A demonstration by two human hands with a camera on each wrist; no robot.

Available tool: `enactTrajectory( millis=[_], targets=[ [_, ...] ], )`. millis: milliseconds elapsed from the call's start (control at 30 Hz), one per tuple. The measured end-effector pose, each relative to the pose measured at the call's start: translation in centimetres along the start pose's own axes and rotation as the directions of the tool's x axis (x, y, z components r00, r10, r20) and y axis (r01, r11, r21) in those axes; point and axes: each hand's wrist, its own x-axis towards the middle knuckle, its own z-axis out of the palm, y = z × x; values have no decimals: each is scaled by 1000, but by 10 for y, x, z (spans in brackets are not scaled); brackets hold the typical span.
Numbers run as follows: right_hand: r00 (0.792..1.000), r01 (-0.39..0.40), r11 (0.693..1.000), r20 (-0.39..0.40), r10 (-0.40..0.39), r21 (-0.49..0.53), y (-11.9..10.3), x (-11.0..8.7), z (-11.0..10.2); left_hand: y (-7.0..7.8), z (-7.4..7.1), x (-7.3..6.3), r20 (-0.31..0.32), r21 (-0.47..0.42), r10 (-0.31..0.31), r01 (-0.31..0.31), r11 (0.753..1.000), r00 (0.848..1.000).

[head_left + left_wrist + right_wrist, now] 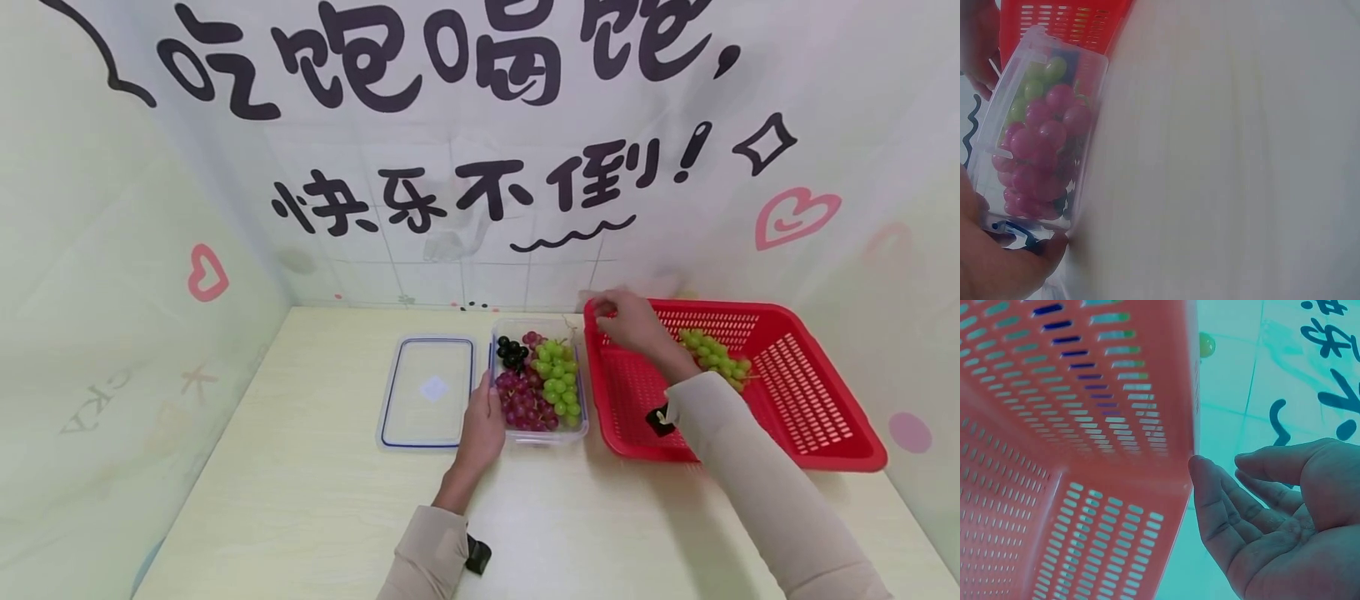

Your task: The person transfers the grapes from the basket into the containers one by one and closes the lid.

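On the table stands a clear plastic container holding dark, red-purple and green grapes. My left hand holds its left wall, thumb at the rim; in the left wrist view, a fingertip shows low beside the wall. Through the clear side, purple grapes show, with green ones behind. Over the far left corner of a red slotted basket, my right hand hovers with fingers loosely bent. Nothing shows between its thumb and fingers in the right wrist view. A green bunch lies in the basket.
A clear lid with a blue seal lies flat left of the container. Behind the table hangs a white printed backdrop. The red basket stands close on the container's right, its wall rising above the table.
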Motion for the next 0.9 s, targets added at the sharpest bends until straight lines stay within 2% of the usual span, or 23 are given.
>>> enactTrajectory(
  millis=[333,733,900],
  targets=[
    [1000,-4,1000,-23,3,-31,19,-6,-15,-4,1,2,9,-5,5,-5,1000,1000],
    [990,-142,989,-10,142,-43,55,-16,-39,0,0,2,10,-2,-7,7,1000,1000],
    [986,-168,984,-8,167,-52,74,-23,-46,0,0,2,8,1,-10,10,1000,1000]
  ],
)
